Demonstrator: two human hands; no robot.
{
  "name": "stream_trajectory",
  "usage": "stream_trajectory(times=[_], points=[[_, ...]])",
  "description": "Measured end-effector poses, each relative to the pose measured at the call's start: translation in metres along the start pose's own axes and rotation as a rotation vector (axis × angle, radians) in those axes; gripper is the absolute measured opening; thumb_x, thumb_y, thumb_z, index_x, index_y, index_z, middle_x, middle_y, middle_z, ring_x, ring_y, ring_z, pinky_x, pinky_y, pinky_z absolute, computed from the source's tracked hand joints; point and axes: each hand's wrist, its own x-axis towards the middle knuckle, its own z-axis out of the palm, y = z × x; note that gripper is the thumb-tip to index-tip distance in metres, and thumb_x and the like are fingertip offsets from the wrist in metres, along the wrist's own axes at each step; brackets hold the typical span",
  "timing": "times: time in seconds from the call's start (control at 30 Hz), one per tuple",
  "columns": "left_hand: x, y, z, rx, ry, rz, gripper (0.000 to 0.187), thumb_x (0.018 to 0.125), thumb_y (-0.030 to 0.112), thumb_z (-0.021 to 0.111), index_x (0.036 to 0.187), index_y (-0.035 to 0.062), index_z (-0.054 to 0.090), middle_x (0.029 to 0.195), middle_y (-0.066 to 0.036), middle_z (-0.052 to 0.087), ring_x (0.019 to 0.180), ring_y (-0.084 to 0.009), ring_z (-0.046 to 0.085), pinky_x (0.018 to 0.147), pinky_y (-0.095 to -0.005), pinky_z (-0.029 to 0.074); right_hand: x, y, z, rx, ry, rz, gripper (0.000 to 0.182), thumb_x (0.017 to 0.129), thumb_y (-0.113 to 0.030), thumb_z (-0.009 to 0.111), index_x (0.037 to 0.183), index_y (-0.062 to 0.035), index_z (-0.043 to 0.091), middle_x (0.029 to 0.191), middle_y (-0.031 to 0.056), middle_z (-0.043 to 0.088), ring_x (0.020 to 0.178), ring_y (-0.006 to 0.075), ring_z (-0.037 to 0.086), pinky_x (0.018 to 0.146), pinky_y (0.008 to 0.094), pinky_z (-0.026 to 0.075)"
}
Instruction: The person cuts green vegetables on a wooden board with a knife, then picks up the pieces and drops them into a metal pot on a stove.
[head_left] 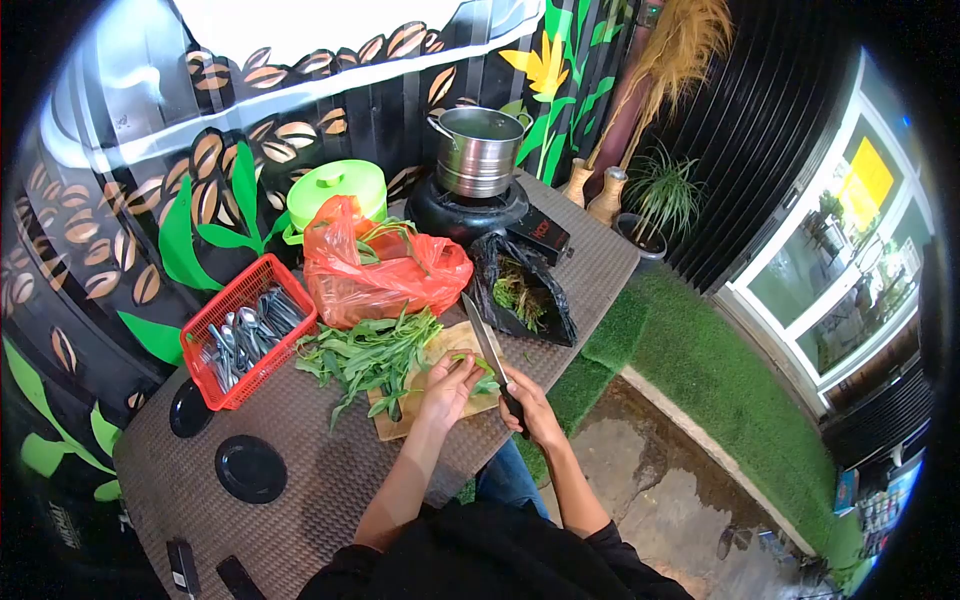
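My left hand (449, 389) is closed around a leafy green stem (484, 373), held over the wooden cutting board (395, 428). In my right hand (532, 408) is a knife (484, 335), gripped by its black handle with the blade pointing up and away beside the stem. A pile of leafy greens (372, 352) lies on the board's left side and spills onto the table. Behind it a red plastic bag (375, 285) holds more greens. To the right of the bag, an open black plastic bag (555, 318) contains stems and scraps.
On the woven-top table (330, 455) stand a red basket (262, 378) of cutlery, two black plates (250, 468), a lidded green pot (345, 185), and a steel pot (478, 155) on a black stove (450, 208). The table's right edge runs close to my right hand.
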Motion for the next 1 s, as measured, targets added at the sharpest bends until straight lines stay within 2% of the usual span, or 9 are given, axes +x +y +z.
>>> stream_trajectory(times=[0.17, 0.3, 0.37, 0.77, 1.0], points=[[-0.001, -0.001, 0.004, 0.066, -0.041, 0.007, 0.013, 0.087, 0.009, 0.059, 0.100, 0.0069, 0.055, 0.100, -0.005, 0.061, 0.093, -0.0158, 0.058, 0.087, -0.0288, 0.047, 0.001, -0.001, 0.005, -0.014, 0.031, -0.018, 0.038, 0.096, -0.023, 0.040, 0.132, -0.0101, 0.040, 0.053, 0.0001, 0.038, 0.043, 0.0084, 0.036, 0.040, 0.0221, 0.029], [0.000, -0.011, 0.001, 0.035, -0.017, -0.009, 0.012, 0.088, 0.011, 0.059, 0.099, 0.0072, 0.056, 0.099, -0.005, 0.061, 0.092, -0.0148, 0.058, 0.086, -0.0286, 0.047, 0.006, 0.000, 0.006, 0.005, 0.058, -0.011, 0.035, 0.096, -0.023, 0.040, 0.129, -0.0112, 0.039, 0.054, 0.0006, 0.039, 0.044, 0.0085, 0.036, 0.040, 0.0222, 0.029], [0.001, -0.013, -0.002, -0.034, 0.007, -0.050, 0.010, 0.088, 0.008, 0.059, 0.098, 0.0058, 0.058, 0.099, -0.005, 0.061, 0.092, -0.0143, 0.057, 0.088, -0.0287, 0.046, 0.005, -0.001, 0.007, 0.034, 0.070, -0.021, 0.033, 0.096, -0.019, 0.036, 0.128, -0.0106, 0.038, 0.050, 0.0023, 0.037, 0.040, 0.0091, 0.033, 0.037, 0.0220, 0.027], [0.003, -0.012, -0.012, -0.073, -0.075, -0.180, 0.008, 0.087, 0.009, 0.060, 0.095, 0.0069, 0.060, 0.099, -0.003, 0.062, 0.096, -0.0152, 0.056, 0.089, -0.0299, 0.043, 0.002, 0.002, 0.002, 0.050, 0.005, -0.020, 0.036, 0.096, -0.023, 0.040, 0.130, -0.0120, 0.038, 0.054, 0.0004, 0.037, 0.044, 0.0091, 0.035, 0.041, 0.0213, 0.028], [0.000, -0.002, -0.007, -0.059, -0.095, -0.156, 0.011, 0.088, 0.012, 0.059, 0.097, 0.0046, 0.059, 0.100, -0.007, 0.062, 0.097, -0.0176, 0.057, 0.090, -0.0312, 0.046, 0.001, 0.000, -0.001, -0.010, 0.029, -0.070, 0.037, 0.097, -0.022, 0.039, 0.133, -0.0099, 0.039, 0.054, -0.0012, 0.036, 0.045, 0.0075, 0.035, 0.041, 0.0210, 0.028]])
